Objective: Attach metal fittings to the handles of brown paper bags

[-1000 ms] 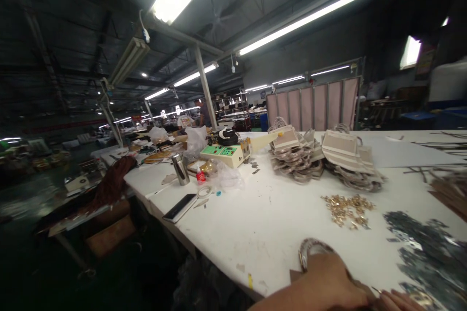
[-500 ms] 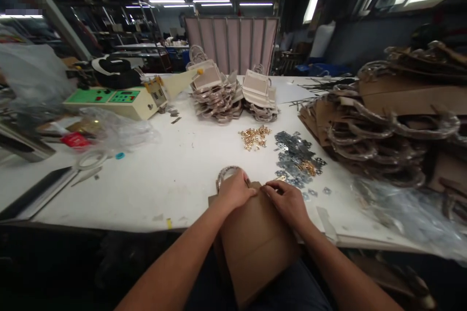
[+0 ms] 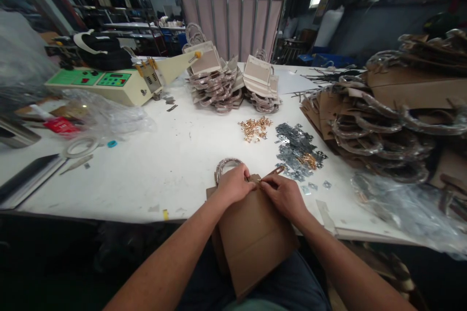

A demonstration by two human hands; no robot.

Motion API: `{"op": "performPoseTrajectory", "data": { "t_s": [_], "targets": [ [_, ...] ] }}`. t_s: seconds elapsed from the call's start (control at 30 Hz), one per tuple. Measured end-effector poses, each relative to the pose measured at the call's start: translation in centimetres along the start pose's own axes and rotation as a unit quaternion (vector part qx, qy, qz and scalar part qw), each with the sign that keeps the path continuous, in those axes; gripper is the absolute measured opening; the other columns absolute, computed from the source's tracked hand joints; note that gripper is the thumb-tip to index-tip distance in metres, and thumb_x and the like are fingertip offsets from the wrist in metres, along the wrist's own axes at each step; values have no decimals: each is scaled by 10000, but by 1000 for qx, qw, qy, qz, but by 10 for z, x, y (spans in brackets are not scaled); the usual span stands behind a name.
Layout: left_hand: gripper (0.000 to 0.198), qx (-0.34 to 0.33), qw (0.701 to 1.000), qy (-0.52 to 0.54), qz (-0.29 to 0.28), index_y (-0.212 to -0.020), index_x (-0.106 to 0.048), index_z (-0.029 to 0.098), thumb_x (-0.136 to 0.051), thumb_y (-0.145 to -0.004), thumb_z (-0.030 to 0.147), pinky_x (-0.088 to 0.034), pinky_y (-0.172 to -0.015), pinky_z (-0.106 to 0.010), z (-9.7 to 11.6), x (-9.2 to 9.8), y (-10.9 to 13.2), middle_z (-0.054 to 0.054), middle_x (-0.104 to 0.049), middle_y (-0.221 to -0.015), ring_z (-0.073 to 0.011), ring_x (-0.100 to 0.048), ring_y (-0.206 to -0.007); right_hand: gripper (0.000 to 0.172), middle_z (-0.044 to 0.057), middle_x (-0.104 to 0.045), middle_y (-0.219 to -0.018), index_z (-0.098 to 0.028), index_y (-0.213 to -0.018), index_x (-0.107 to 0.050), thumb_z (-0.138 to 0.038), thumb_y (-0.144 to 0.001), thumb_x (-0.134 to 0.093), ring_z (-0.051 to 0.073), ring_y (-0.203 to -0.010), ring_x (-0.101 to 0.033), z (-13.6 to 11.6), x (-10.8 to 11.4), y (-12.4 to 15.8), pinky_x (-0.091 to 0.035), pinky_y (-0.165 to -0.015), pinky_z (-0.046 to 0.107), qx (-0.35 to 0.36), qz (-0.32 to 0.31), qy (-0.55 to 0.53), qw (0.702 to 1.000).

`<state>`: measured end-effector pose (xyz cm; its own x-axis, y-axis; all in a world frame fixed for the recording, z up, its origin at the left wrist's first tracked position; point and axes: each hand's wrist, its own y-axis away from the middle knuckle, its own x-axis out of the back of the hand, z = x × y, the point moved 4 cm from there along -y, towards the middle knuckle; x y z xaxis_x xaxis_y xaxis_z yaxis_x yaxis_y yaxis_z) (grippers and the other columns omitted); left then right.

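A brown handbag (image 3: pixel 257 238) leans from the table edge onto my lap, its plastic-wrapped handle (image 3: pixel 223 166) looping up at the far side. My left hand (image 3: pixel 236 183) is closed over the bag's top edge, thumb on the near face. At that same edge, my right hand (image 3: pixel 282 193) pinches a tiny gold-coloured fitting (image 3: pixel 260 181), mostly covered by the fingertips. A narrow brown strap end (image 3: pixel 278 171) with a slot sticks out beyond the right fingers. Past the hands lie loose gold-coloured studs (image 3: pixel 253 129) and a heap of grey metal plates (image 3: pixel 297 143).
Stacked bags with wrapped handles (image 3: pixel 215 90) stand at the back, beside another stack (image 3: pixel 257 80). A large pile of brown bag pieces (image 3: pixel 397 92) rises at right, near clear plastic (image 3: pixel 397 209). At left are a cream machine (image 3: pixel 126 92), a tape roll (image 3: pixel 80 147) and a dark notebook (image 3: pixel 31 180).
The view has tilted down slightly, so the background sits higher. My right fingertips have shifted slightly left along the bag's top edge, and the strap end behind them has turned. My left hand keeps its hold.
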<state>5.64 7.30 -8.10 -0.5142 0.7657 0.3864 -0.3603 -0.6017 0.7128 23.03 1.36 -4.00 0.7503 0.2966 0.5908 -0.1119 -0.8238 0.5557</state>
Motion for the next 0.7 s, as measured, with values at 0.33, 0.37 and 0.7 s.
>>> {"op": "performPoseTrajectory", "data": {
  "t_s": [0.33, 0.37, 0.7],
  "targets": [
    [239, -17, 999, 35, 26, -803, -529, 237, -755, -756, 301, -300, -600, -285, 5, 5, 8, 57, -597, -715, -146, -518, -660, 210, 17, -779, -951, -256, -1047, -771, -307, -934, -601, 213, -858, -706, -4, -5, -2, -471, -768, 311, 2, -29, 44, 999],
    [238, -20, 999, 39, 29, -798, -528, 236, -754, -757, 299, -302, -600, -283, 5, 5, 9, 59, -596, -712, -143, -518, -661, 242, 19, -778, -979, -259, -1106, -760, -306, -939, -591, 212, -875, -705, -4, -4, -2, -476, -784, 311, 9, -32, 37, 999],
    [223, -36, 992, 102, 69, -750, -547, 219, -769, -721, 219, -327, -620, -278, 15, 17, 17, 60, -626, -732, -137, -524, -678, 173, 1, -714, -827, -257, -1001, -724, -315, -930, -577, 182, -737, -631, -24, 16, 0, -427, -688, 283, 31, -61, 70, 995]
  ]
}}
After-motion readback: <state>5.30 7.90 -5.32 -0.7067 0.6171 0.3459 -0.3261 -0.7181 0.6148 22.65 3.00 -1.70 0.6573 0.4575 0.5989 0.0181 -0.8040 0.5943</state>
